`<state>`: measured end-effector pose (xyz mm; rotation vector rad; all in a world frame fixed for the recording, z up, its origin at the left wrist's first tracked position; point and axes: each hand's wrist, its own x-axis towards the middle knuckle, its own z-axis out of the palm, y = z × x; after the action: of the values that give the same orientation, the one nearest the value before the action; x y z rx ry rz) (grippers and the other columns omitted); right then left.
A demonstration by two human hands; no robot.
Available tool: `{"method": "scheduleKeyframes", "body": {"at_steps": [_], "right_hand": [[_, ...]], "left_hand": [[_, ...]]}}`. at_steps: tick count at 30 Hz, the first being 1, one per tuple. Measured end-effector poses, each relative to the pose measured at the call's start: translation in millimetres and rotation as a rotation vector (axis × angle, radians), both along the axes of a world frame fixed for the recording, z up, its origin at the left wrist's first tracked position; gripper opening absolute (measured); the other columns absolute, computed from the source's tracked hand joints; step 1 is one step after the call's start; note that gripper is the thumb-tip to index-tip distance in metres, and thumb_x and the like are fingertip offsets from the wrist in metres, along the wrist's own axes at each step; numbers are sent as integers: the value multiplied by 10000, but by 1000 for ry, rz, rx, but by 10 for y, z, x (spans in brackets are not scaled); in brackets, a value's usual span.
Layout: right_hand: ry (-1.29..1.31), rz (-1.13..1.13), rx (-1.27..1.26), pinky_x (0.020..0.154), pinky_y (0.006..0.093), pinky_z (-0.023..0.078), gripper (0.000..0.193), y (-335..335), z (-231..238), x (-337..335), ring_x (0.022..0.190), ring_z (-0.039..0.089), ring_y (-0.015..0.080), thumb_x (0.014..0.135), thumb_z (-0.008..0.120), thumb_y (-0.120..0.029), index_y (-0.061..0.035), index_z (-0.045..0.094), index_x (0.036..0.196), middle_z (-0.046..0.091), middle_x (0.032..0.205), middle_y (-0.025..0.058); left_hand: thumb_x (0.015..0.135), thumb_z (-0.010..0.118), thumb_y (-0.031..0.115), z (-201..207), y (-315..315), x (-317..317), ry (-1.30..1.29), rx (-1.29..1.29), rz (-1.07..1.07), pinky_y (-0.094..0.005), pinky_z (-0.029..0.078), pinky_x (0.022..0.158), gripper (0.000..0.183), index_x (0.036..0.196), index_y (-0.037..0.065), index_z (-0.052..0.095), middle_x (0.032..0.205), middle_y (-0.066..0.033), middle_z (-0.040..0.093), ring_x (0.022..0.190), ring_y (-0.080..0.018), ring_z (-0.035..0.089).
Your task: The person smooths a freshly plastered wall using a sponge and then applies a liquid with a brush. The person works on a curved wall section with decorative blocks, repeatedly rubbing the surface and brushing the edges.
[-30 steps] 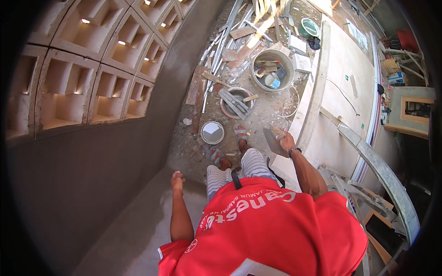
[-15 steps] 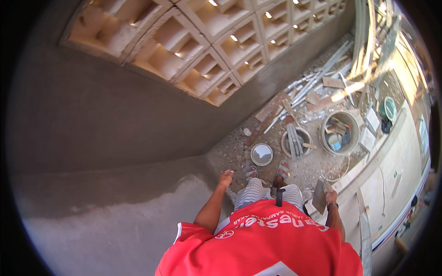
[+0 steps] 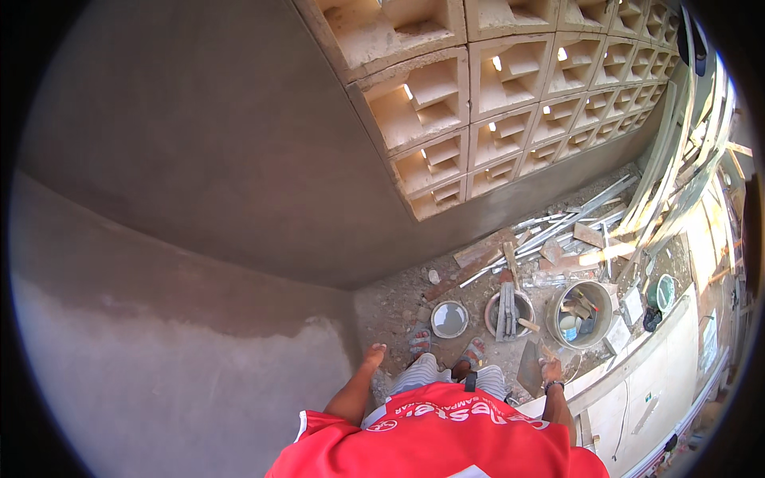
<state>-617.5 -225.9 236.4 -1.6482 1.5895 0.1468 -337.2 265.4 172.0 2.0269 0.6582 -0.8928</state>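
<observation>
My right hand (image 3: 551,370) is closed round the handle of a plastering trowel (image 3: 529,369). Its flat grey blade hangs to the left of the fingers, over the ground. On the other side, my left hand (image 3: 374,355) hangs low beside the plastered side wall (image 3: 159,382), fingers curled in with nothing visible in them. A round bucket of liquid (image 3: 450,319) stands on the ground just past my sandalled feet. Fresh grey plaster (image 3: 239,159) covers the wall ahead, and the side wall shows a darker damp band above a paler area.
A basin (image 3: 522,307) with grey strips across it and a large tub (image 3: 602,296) of tools stand right of the bucket. Rubble, boards and metal lengths (image 3: 590,209) litter the ground. Pale ventilation blocks (image 3: 510,103) fill the upper wall. A green bucket (image 3: 661,292) sits far right.
My view has shifted, so the wall blocks and floor items sit elsewhere in the picture. The trowel remains in my right hand, and my left hand still hangs by the wall.
</observation>
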Motion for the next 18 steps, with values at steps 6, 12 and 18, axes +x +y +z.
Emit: {"method": "scheduleKeyframes", "body": {"at_steps": [6, 12, 18], "right_hand": [[-4, 64, 78, 852, 400, 501, 417, 628, 268, 377, 933, 668, 300, 800, 745, -177, 68, 635, 1119, 701, 1000, 203], [121, 96, -21, 879, 382, 502, 520, 842, -536, -83, 944, 681, 319, 798, 759, -239, 71, 609, 1187, 698, 1054, 223], [60, 57, 11, 842, 410, 516, 419, 1012, -212, -15, 925, 695, 347, 804, 730, -223, 75, 660, 1090, 715, 978, 232]], "left_hand": [[949, 634, 315, 229, 380, 241, -7, -5, -22, -339, 420, 1049, 539, 1325, -58, 536, 1306, -154, 620, 1229, -235, 572], [950, 595, 316, 374, 292, 592, -132, 185, -362, -403, 384, 1093, 553, 1377, -20, 493, 1325, -232, 576, 1268, -340, 529], [883, 662, 292, 2068, -892, 1379, -1013, 382, -1087, -634, 140, 1157, 705, 1483, 72, 367, 1590, -245, 150, 1458, -491, 112]]}}
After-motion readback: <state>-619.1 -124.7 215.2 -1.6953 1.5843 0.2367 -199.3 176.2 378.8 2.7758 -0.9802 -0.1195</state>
